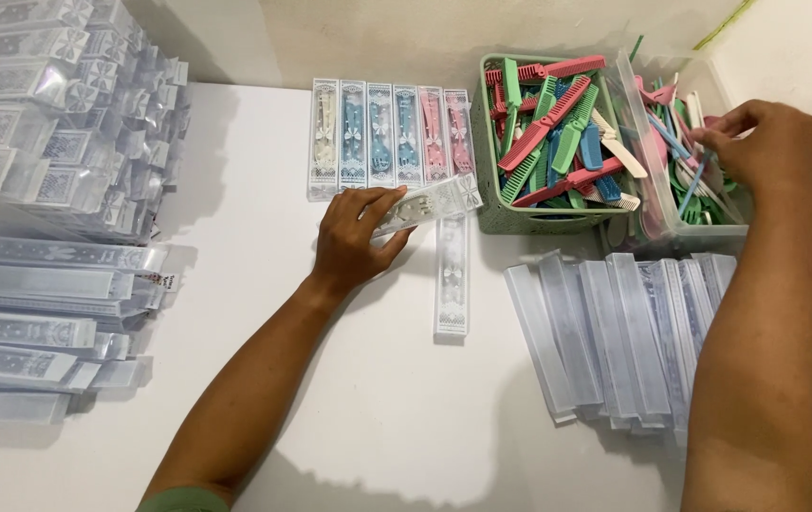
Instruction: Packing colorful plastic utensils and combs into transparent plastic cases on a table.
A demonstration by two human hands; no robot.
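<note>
My left hand (354, 237) rests on the white table (235, 284) and grips a clear patterned sleeve with a white comb inside (434, 202), held at a slant. A second packed sleeve (452, 275) lies upright just below it. My right hand (766, 147) reaches into a clear plastic bin (657, 204) of loose combs, its fingers pinching among them; whether it has one is unclear. A green basket (496, 213) of pink, green and blue folding combs stands between the hands.
A row of several packed sleeves (389, 137) in white, blue and pink lies at the back. Empty clear sleeves (615, 337) are fanned out under my right forearm. Tall stacks of packed sleeves (46, 190) fill the left side.
</note>
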